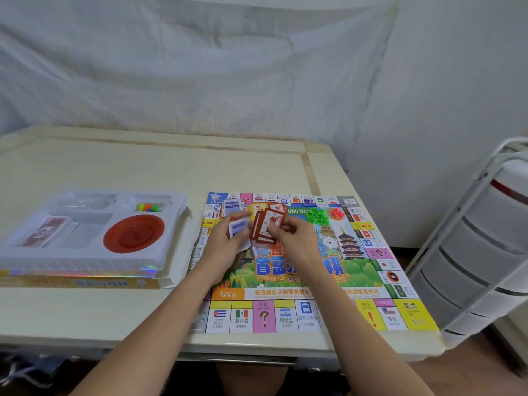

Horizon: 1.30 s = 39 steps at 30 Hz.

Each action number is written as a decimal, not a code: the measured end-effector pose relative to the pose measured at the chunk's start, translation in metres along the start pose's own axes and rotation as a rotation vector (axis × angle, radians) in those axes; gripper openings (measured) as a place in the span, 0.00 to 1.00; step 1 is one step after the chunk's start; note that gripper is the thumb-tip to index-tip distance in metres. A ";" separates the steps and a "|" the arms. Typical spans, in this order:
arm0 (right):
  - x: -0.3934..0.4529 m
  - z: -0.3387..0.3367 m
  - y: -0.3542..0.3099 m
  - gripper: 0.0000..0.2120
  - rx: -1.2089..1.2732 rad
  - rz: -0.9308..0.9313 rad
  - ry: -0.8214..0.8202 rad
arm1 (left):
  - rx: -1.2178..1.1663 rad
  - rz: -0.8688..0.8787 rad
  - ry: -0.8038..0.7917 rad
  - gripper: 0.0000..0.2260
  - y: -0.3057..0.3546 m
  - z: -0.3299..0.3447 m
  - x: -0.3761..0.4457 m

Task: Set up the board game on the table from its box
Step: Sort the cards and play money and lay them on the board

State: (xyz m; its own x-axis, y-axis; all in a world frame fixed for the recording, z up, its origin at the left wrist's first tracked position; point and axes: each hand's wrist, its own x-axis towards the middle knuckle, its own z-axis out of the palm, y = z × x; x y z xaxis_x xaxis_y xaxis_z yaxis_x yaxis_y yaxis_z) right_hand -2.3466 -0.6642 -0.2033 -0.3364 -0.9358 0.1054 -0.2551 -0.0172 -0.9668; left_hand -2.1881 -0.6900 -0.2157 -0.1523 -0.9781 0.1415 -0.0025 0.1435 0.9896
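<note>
We sort cards over the board (300, 284).
Our left hand (228, 238) grips blue cards (237, 227); our right hand (294, 235) pinches fanned red cards (268, 224).

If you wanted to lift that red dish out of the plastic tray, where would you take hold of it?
Probably by its raised rim, coming straight down from above. The red dish lies flat in a round well of the plastic tray, so its sides are walled in and only the top edge offers fingers a hold.
</note>
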 end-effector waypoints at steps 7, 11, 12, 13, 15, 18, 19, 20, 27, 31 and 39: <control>-0.005 0.007 0.004 0.05 -0.299 -0.140 -0.039 | 0.154 0.032 0.112 0.08 0.013 0.018 0.012; -0.009 0.010 0.010 0.06 -0.434 -0.180 -0.088 | 0.210 0.042 0.145 0.03 0.000 0.023 0.012; -0.008 0.010 0.010 0.07 -0.442 -0.184 -0.093 | 0.202 0.042 0.156 0.02 -0.001 0.023 0.012; -0.008 0.009 0.009 0.08 -0.442 -0.186 -0.092 | 0.188 0.034 0.171 0.02 -0.001 0.023 0.012; -0.006 0.008 0.007 0.09 -0.420 -0.191 -0.079 | 0.142 0.014 0.202 0.01 0.001 0.022 0.014; -0.004 0.006 0.004 0.09 -0.426 -0.201 -0.087 | 0.141 -0.016 0.207 0.01 0.003 0.020 0.015; -0.003 0.006 0.004 0.09 -0.432 -0.195 -0.100 | 0.161 -0.025 0.185 0.02 0.002 0.020 0.015; -0.003 0.005 0.006 0.09 -0.422 -0.182 -0.108 | 0.179 -0.025 0.161 0.04 0.001 0.019 0.015; 0.001 0.003 0.008 0.08 -0.352 -0.151 -0.020 | 0.269 0.019 0.145 0.09 0.002 0.022 0.019; 0.012 -0.003 -0.004 0.03 -0.111 -0.063 0.033 | 0.229 -0.014 0.127 0.10 0.009 0.024 0.041; 0.107 -0.029 -0.020 0.03 -0.274 0.127 0.069 | -0.016 -0.048 0.280 0.06 0.029 0.028 0.091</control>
State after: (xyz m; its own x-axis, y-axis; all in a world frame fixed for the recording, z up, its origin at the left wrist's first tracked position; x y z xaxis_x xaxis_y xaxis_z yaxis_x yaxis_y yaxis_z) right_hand -2.4040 -0.7540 -0.1662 -0.4394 -0.8982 0.0124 -0.4387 0.2025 -0.8755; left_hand -2.2296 -0.7705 -0.1751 0.1268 -0.9875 0.0931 0.0130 0.0955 0.9953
